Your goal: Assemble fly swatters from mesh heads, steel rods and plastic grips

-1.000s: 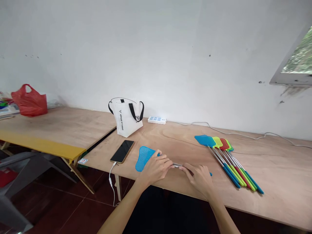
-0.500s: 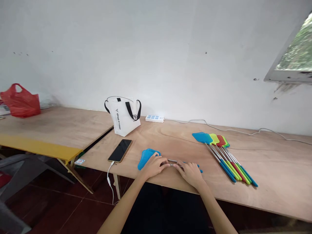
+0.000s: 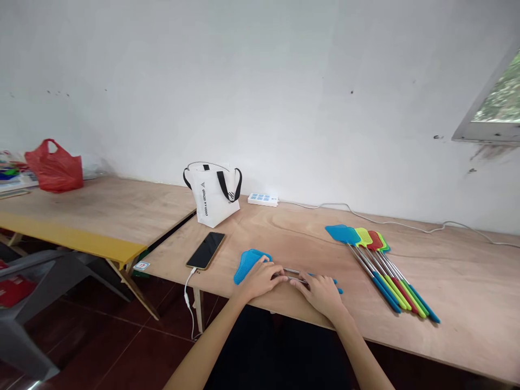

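Observation:
Two blue fly swatters lie side by side along the front of the table, heads left and handles right. My left hand rests over their necks, its fingers closed on the metal shaft of the nearer one. A little to the right, my right hand grips the same shaft near the handles, thumb and fingers together. A short stretch of bare shaft shows between the hands. Both hands partly cover the swatters. Further right, a fanned row of fly swatters with blue, yellow-green, red and green heads lies on the table.
A phone on a white charging cable lies to the left. Behind it stands a white bag with black handles, beside a power strip. A red plastic bag sits on the neighbouring table.
The view has turned slightly left, so everything appears further right. My hands stay on the swatter, with my right hand a touch further from my left.

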`<control>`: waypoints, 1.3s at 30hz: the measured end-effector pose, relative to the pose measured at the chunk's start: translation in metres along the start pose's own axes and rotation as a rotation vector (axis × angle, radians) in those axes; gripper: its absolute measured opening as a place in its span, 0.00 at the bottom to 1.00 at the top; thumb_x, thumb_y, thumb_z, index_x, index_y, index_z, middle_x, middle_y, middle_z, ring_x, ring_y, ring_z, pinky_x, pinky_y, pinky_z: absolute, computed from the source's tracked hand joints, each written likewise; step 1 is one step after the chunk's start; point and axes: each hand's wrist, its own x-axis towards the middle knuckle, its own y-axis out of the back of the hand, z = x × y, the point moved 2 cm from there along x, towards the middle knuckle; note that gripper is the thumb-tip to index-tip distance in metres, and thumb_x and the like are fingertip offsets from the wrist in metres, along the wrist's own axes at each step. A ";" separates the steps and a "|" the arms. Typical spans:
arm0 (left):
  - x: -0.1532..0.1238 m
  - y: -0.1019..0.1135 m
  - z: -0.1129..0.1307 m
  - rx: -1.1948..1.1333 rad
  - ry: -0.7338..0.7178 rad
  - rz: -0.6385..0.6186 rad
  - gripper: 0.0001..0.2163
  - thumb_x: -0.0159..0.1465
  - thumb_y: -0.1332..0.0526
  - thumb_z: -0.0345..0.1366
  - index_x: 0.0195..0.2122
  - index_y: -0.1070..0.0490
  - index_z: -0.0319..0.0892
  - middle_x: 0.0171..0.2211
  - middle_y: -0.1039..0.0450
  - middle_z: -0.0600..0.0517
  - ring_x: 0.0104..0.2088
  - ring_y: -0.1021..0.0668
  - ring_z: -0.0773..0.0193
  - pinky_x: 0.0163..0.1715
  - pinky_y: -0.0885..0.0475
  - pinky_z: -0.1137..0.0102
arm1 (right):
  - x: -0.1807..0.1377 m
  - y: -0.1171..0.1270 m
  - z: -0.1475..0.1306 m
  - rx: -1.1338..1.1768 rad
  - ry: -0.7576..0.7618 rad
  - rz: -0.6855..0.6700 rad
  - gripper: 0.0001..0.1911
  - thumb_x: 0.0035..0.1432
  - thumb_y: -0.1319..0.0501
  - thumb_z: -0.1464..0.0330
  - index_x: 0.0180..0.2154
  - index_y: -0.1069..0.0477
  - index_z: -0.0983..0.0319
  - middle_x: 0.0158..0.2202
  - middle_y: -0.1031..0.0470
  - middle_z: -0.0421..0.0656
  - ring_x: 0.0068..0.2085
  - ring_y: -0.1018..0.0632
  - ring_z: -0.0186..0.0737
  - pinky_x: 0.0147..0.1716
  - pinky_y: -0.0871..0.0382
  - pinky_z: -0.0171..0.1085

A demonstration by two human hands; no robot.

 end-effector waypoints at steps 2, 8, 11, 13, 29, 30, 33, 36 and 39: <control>0.000 0.000 0.000 0.016 0.005 0.010 0.14 0.74 0.43 0.46 0.35 0.26 0.45 0.35 0.20 0.54 0.36 0.24 0.61 0.41 0.37 0.64 | 0.000 -0.001 0.000 0.001 -0.003 0.018 0.29 0.70 0.54 0.45 0.43 0.23 0.56 0.35 0.17 0.46 0.37 0.17 0.50 0.32 0.37 0.36; 0.001 -0.002 -0.001 0.058 0.005 0.017 0.16 0.73 0.43 0.47 0.32 0.27 0.44 0.31 0.22 0.54 0.33 0.25 0.62 0.40 0.37 0.64 | 0.001 -0.002 -0.001 -0.031 -0.025 0.035 0.28 0.71 0.54 0.46 0.44 0.21 0.54 0.34 0.17 0.46 0.37 0.17 0.49 0.32 0.37 0.36; 0.001 -0.002 -0.001 0.075 0.009 0.017 0.17 0.73 0.43 0.48 0.31 0.28 0.44 0.30 0.23 0.54 0.33 0.25 0.61 0.39 0.37 0.64 | 0.001 -0.001 -0.001 -0.033 -0.026 0.025 0.28 0.71 0.54 0.46 0.43 0.21 0.53 0.33 0.17 0.45 0.36 0.17 0.49 0.31 0.38 0.35; 0.000 -0.003 -0.001 0.076 0.007 0.020 0.18 0.73 0.44 0.49 0.31 0.28 0.44 0.29 0.23 0.54 0.33 0.25 0.61 0.39 0.37 0.64 | 0.001 0.000 -0.001 -0.023 -0.016 0.026 0.28 0.71 0.54 0.46 0.42 0.21 0.54 0.32 0.17 0.45 0.36 0.17 0.48 0.31 0.38 0.35; -0.026 0.108 -0.005 0.226 -0.088 0.234 0.21 0.75 0.48 0.49 0.32 0.25 0.43 0.26 0.23 0.56 0.24 0.29 0.68 0.45 0.38 0.63 | -0.033 0.039 0.117 0.299 -0.086 0.247 0.32 0.65 0.49 0.41 0.30 0.21 0.57 0.30 0.17 0.44 0.31 0.19 0.44 0.32 0.31 0.36; -0.031 0.116 -0.004 0.227 -0.076 0.232 0.20 0.75 0.47 0.48 0.32 0.25 0.43 0.25 0.24 0.56 0.24 0.29 0.68 0.44 0.38 0.63 | -0.036 0.039 0.126 0.308 -0.114 0.263 0.32 0.64 0.48 0.40 0.30 0.21 0.57 0.30 0.18 0.43 0.31 0.19 0.44 0.32 0.31 0.36; -0.037 0.126 0.001 0.229 -0.065 0.245 0.20 0.75 0.46 0.49 0.32 0.24 0.44 0.25 0.24 0.57 0.24 0.30 0.68 0.43 0.38 0.63 | -0.041 0.037 0.136 0.304 -0.160 0.293 0.32 0.62 0.47 0.39 0.29 0.22 0.57 0.28 0.19 0.42 0.29 0.20 0.43 0.32 0.30 0.37; -0.036 0.123 0.007 0.267 -0.061 0.256 0.21 0.75 0.47 0.49 0.32 0.25 0.43 0.25 0.24 0.56 0.24 0.30 0.68 0.44 0.39 0.63 | -0.042 0.037 0.134 0.306 -0.166 0.291 0.32 0.63 0.48 0.39 0.28 0.23 0.57 0.27 0.20 0.42 0.29 0.21 0.43 0.32 0.29 0.37; -0.033 0.123 0.013 0.320 -0.072 0.270 0.22 0.76 0.49 0.48 0.32 0.24 0.43 0.27 0.22 0.56 0.24 0.29 0.67 0.45 0.39 0.62 | -0.042 0.041 0.133 0.315 -0.169 0.328 0.32 0.62 0.48 0.39 0.28 0.22 0.57 0.29 0.19 0.43 0.30 0.20 0.43 0.32 0.30 0.36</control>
